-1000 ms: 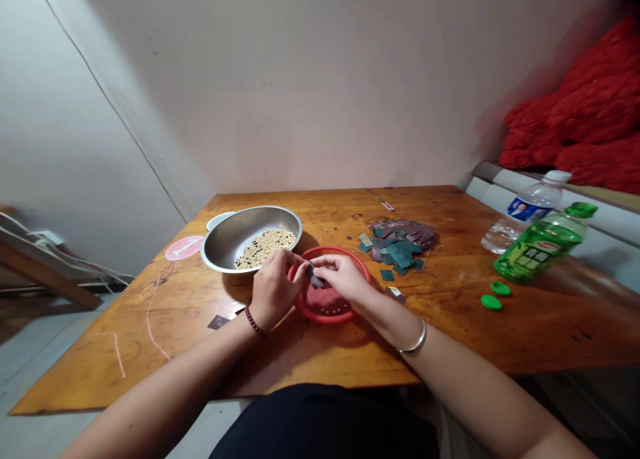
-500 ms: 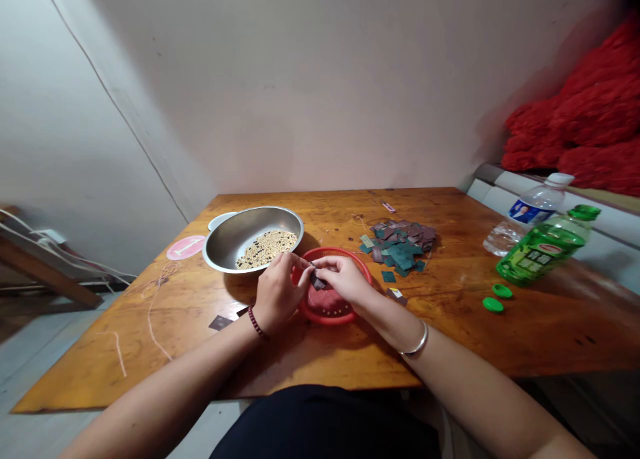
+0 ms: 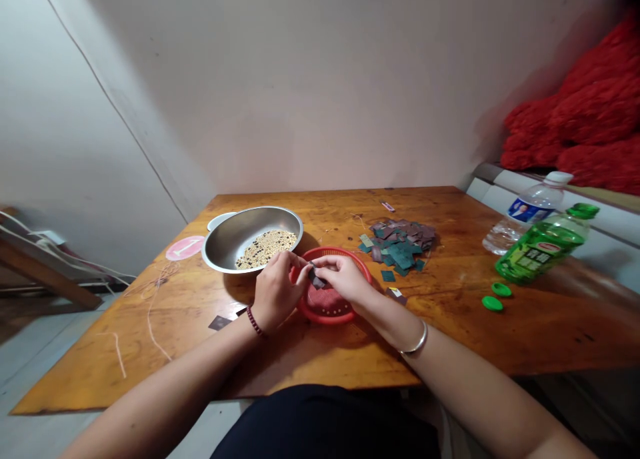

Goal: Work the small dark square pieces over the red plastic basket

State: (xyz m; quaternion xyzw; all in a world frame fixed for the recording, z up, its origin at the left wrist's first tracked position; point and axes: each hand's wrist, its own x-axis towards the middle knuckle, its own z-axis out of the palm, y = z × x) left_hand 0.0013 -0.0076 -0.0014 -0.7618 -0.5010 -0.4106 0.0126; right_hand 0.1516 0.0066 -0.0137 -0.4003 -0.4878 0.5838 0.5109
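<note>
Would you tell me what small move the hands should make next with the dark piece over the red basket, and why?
Probably lower the small dark piece and release it into the red basket. The left hand and right hand both pinch it by the fingertips above the basket, so a short drop should land it inside, apart from the pile of green and maroon pieces.

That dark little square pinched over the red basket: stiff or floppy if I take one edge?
Probably light and thin: the dark square is held by fingertips alone, left hand and right hand. Possibly bendy, since similar pieces in the pile lie flat and overlapping. Small, so it may slip from a loose grip.
</note>
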